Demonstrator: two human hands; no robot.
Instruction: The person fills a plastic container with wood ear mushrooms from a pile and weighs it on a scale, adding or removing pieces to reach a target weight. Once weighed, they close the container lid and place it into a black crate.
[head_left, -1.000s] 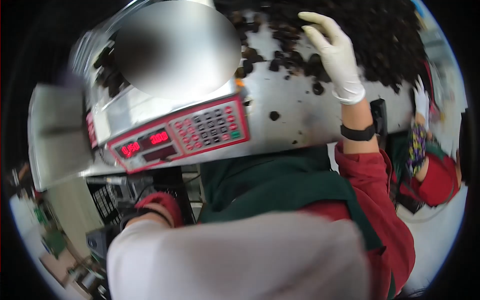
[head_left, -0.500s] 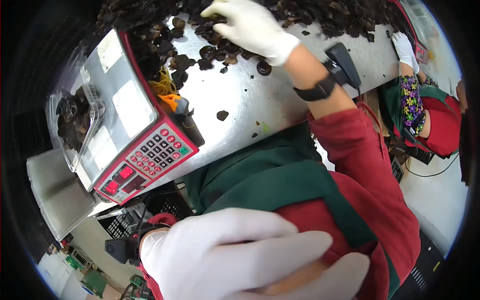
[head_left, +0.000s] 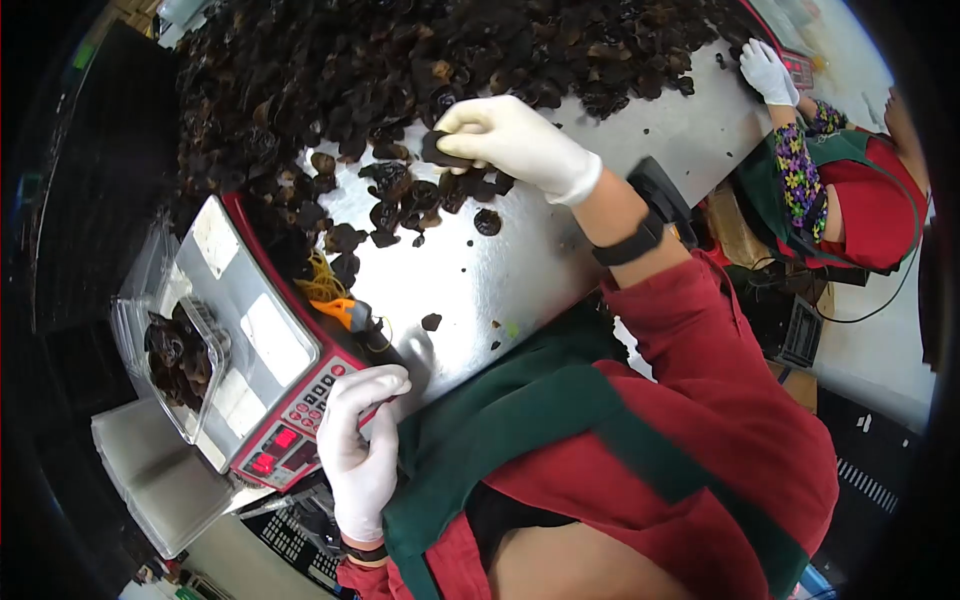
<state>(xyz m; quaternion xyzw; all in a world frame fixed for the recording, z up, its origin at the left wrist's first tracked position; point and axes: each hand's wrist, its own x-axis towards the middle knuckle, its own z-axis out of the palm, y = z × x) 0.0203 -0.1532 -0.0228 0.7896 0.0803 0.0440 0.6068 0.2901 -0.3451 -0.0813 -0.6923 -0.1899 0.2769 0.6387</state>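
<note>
My right hand [head_left: 510,145], in a white glove, pinches a dark wood ear mushroom piece [head_left: 445,150] above loose pieces on the metal table [head_left: 440,275]. My left hand [head_left: 362,440], also gloved, hovers by the front corner of the red scale [head_left: 295,440] and covers part of its keypad. Its fingers are loosely bent with the thumb apart, and nothing shows in them. On the scale's plate, a clear plastic box [head_left: 205,375] holds dark mushroom pieces.
A large heap of wood ear mushrooms [head_left: 330,80] spreads over the table's far side. An orange-handled tool [head_left: 340,312] and yellow rubber bands [head_left: 320,280] lie beside the scale. A black device [head_left: 660,195] sits near my right wrist. A co-worker's gloved hand [head_left: 768,72] is at upper right.
My left hand has moved from close before the camera to beside the scale. My right hand now holds a mushroom piece off the table. The view has shifted, showing more of the heap.
</note>
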